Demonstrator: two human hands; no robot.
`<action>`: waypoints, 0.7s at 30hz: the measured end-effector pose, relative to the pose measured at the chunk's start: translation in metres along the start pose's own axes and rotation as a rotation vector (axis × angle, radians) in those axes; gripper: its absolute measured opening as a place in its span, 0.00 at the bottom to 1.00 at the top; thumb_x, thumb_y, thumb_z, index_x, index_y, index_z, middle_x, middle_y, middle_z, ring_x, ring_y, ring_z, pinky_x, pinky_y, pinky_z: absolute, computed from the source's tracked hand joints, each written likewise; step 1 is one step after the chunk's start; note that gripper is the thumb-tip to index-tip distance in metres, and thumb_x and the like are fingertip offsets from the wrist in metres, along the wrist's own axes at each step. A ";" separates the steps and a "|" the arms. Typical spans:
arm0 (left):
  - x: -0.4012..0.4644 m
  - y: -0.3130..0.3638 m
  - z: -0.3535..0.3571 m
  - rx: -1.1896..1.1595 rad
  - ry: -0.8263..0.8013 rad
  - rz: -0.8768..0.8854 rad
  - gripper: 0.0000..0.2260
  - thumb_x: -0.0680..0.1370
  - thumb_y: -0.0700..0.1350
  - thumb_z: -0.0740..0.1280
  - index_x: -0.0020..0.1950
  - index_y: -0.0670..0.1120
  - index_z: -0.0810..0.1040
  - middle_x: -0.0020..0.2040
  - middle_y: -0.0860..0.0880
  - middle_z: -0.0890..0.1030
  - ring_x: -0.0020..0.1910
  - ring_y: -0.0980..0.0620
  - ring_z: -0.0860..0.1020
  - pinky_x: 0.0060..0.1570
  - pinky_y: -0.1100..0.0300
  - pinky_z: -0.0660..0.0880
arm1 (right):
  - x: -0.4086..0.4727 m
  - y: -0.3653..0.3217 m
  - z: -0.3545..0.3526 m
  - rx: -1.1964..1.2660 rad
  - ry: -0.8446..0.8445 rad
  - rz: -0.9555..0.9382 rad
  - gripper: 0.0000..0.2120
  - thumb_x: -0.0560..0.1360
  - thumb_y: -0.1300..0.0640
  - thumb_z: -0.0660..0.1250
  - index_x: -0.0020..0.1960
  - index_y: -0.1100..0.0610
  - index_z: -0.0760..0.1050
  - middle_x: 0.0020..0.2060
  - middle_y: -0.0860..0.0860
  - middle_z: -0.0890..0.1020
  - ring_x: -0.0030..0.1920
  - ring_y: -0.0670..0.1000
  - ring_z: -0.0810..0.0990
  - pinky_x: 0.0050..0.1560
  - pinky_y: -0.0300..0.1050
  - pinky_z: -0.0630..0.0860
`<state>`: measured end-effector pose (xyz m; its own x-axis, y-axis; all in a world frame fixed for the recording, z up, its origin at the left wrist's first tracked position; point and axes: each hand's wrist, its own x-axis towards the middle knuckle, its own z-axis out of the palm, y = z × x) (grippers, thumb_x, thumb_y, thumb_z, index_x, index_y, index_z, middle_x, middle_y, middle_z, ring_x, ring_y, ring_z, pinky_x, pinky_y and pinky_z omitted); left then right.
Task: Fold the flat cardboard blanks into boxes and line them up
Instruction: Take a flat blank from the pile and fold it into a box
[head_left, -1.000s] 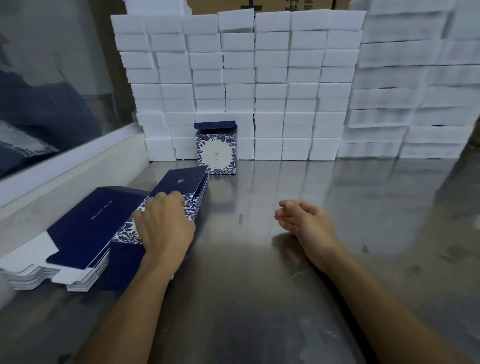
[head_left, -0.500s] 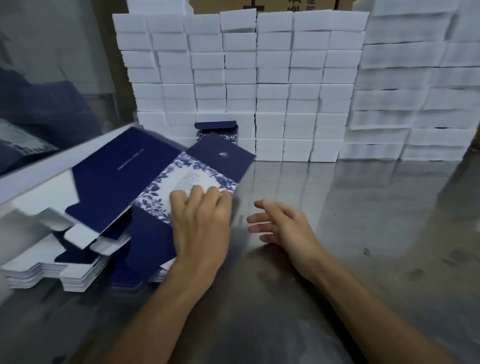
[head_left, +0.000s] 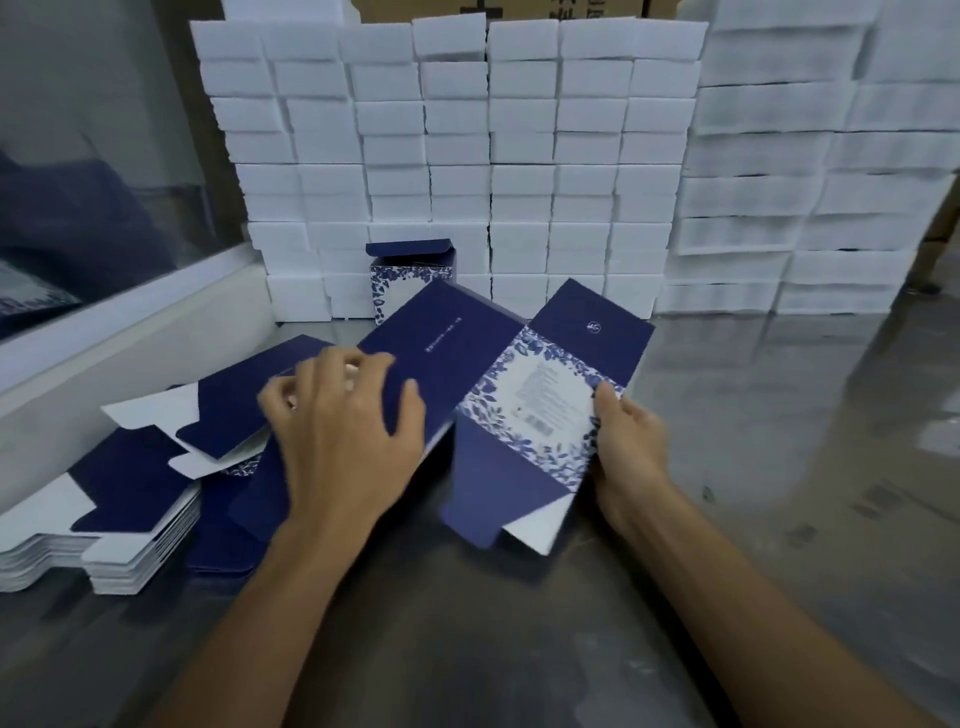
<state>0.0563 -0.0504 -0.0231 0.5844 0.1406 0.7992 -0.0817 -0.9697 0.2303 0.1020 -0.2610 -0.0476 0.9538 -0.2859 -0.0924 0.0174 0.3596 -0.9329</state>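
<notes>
Blank (head_left: 519, 395) lifted over steel table (head_left: 779, 467), white blocks (head_left: 519, 156) behind

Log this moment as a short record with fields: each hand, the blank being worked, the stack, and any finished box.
left hand: fingers curled on the navy panel of the blank
right hand: grips the blank's patterned edge
blank: lifted, partly opened
stack of flat blanks: on the table at left
finished box: upright by the white foam blocks, top flap open
</notes>
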 end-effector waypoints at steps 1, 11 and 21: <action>0.001 -0.006 -0.001 -0.034 -0.041 -0.054 0.16 0.77 0.52 0.64 0.60 0.45 0.80 0.56 0.43 0.78 0.54 0.42 0.75 0.56 0.45 0.65 | 0.003 -0.002 -0.004 0.009 0.023 -0.016 0.12 0.82 0.55 0.64 0.45 0.58 0.80 0.39 0.54 0.87 0.41 0.55 0.86 0.43 0.52 0.84; 0.011 -0.017 0.003 -0.754 -0.237 -0.698 0.15 0.76 0.37 0.72 0.61 0.50 0.80 0.49 0.54 0.80 0.33 0.57 0.81 0.24 0.66 0.74 | 0.009 -0.014 -0.015 0.132 -0.080 0.014 0.13 0.82 0.59 0.60 0.54 0.54 0.83 0.44 0.53 0.87 0.42 0.54 0.86 0.43 0.54 0.84; 0.014 -0.007 -0.006 -1.155 -0.575 -0.792 0.08 0.75 0.40 0.69 0.52 0.45 0.85 0.43 0.45 0.86 0.38 0.50 0.84 0.32 0.60 0.78 | -0.007 -0.027 -0.010 0.389 -0.465 0.133 0.31 0.83 0.35 0.47 0.65 0.52 0.80 0.63 0.57 0.81 0.62 0.59 0.81 0.57 0.57 0.81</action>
<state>0.0604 -0.0404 -0.0103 0.9845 0.1755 0.0070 -0.0141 0.0392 0.9991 0.0917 -0.2772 -0.0255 0.9846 0.1694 0.0436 -0.0864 0.6877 -0.7208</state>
